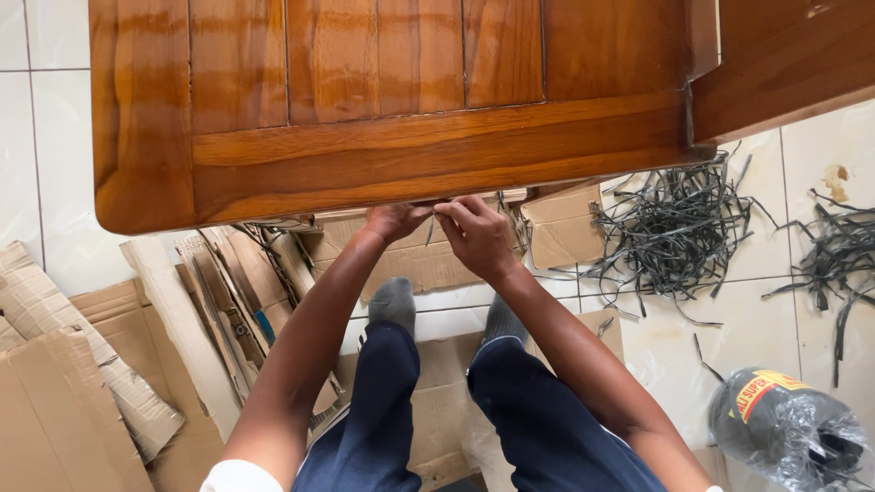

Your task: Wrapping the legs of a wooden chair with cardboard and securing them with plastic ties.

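Observation:
A polished brown wooden furniture panel [392, 137] with slatted boards fills the top of the head view. Both my hands reach under its near edge. My left hand [394, 220] has its fingers curled up against the underside of the edge. My right hand [476, 235] sits right beside it, pinching a thin grey strand [430, 230] that hangs down between the two hands. The fingertips are partly hidden by the wood. My legs in dark blue trousers and grey socks [394, 302] show below.
Flattened cardboard pieces [82, 383] lie on the white tiled floor at left and under my feet. A heap of cut grey strips [674, 228] lies at right, more strips [838, 255] at far right. A plastic-wrapped dark roll [788, 428] lies at bottom right.

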